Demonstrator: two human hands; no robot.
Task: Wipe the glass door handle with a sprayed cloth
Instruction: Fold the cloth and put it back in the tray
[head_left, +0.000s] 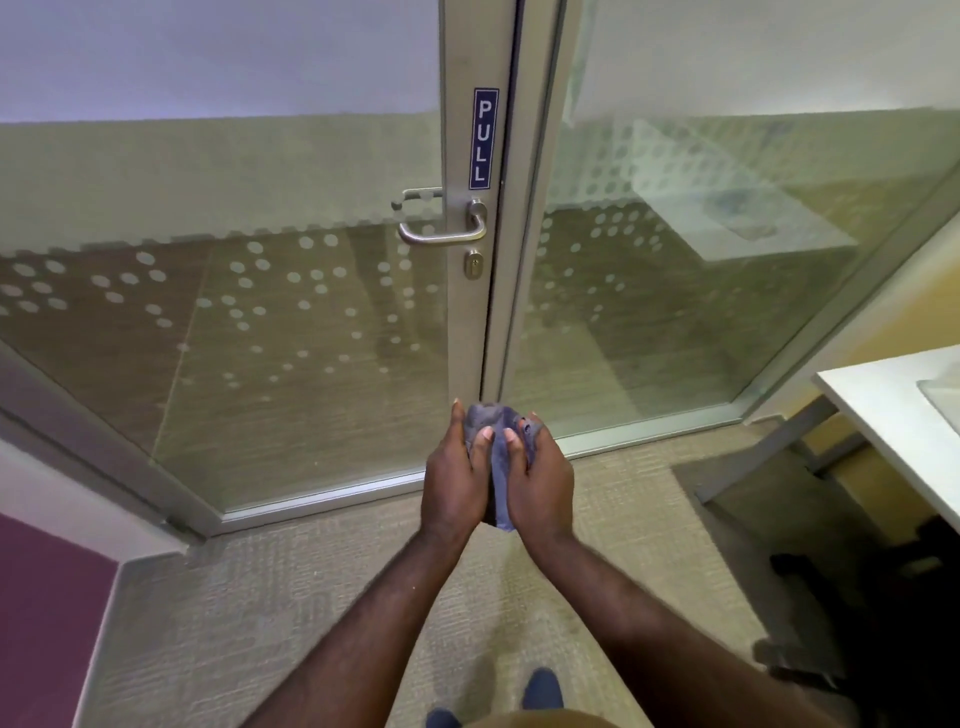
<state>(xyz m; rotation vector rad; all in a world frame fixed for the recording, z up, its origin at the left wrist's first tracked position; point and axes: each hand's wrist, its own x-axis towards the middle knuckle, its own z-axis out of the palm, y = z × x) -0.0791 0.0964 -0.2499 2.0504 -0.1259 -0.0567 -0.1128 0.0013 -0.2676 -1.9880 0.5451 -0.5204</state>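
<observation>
Both the left hand (457, 475) and right hand (540, 480) were closed around the bunched blue cloth (501, 447), well below the door handle (444, 234). The cloth looked soft, light and easily wadded; the handle seemed rigid, smooth metal, best wrapped along its bar

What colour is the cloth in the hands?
Dull blue-grey cloth, bunched between both hands; the head view shows it.

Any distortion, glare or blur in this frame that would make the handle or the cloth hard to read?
Head view: wide-angle bending curves the door frame and floor edges; the glass carries pale reflections at upper right; the handle is sharp, with no glare hiding it; the cloth is slightly soft and mostly covered by the left hand and right hand.
</observation>
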